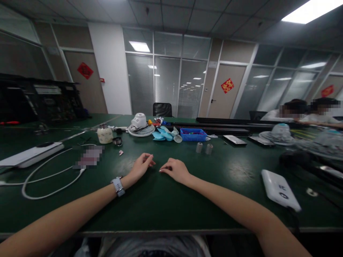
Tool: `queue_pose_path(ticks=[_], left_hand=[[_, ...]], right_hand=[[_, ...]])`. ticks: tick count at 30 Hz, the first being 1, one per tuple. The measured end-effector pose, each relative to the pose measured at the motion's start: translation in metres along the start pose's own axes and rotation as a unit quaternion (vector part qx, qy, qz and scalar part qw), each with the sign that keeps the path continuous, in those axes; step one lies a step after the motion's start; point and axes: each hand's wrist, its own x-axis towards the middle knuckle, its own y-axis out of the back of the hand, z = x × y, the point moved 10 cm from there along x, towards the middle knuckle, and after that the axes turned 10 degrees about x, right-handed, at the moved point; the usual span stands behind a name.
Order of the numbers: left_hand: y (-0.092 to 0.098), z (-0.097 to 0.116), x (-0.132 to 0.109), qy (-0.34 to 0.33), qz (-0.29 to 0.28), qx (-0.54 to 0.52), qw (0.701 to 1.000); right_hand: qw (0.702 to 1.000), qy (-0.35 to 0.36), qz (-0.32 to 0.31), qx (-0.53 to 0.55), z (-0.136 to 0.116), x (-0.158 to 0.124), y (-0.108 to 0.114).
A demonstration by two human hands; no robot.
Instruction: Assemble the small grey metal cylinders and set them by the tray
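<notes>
My left hand [142, 166] rests on the green table, wearing a light-strapped watch [118, 186] on its wrist. Its fingers are loosely bent and apart, with nothing visible in them. Just to its right, apart from it, lies my right hand [175, 170]. That hand's fingers are curled, thumb and forefinger close together at the tips, and no object shows there. A small pink piece [120, 152] lies left of my left hand. Beyond my hands are light-blue fan blades [163, 134], a blue basket [193, 135] and two metal cylinders [204, 148].
A white fan head [139, 123] and a patterned jar [104, 134] stand farther back. A cabled phone [89, 156] and a white device [32, 154] lie at left. At right are a white power bank [281, 191] and flat panels [235, 140]. Two people sit at far right.
</notes>
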Motion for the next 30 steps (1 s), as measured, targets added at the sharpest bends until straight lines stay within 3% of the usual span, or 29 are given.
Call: queue_pose_path(ticks=[2, 5, 9, 12, 15, 18, 30], left_hand=[[-0.001, 0.002, -0.001, -0.003, -0.008, -0.002, 1.0], [-0.001, 0.003, -0.001, -0.005, -0.01, -0.001, 1.0], [-0.004, 0.001, -0.001, 0.004, -0.026, 0.013, 1.0], [-0.004, 0.0, 0.001, -0.002, -0.025, 0.026, 0.999], [-0.005, -0.002, 0.004, -0.001, -0.028, 0.039, 0.999], [-0.007, -0.004, 0.005, -0.004, -0.038, 0.048, 0.998], [-0.004, 0.002, 0.003, 0.011, -0.034, 0.066, 0.997]], right_hand=[[0.998, 0.023, 0.039, -0.04, 0.005, -0.013, 0.027], [0.983, 0.021, 0.141, -0.116, 0.034, -0.032, 0.088], [0.928, -0.082, 0.319, -0.174, 0.104, -0.064, 0.182], [0.896, -0.165, 0.389, -0.135, 0.155, -0.089, 0.22], [0.902, -0.2, 0.372, -0.091, 0.188, -0.093, 0.221], [0.908, -0.225, 0.345, -0.073, 0.204, -0.088, 0.211], [0.898, -0.27, 0.331, -0.108, 0.209, -0.073, 0.203]])
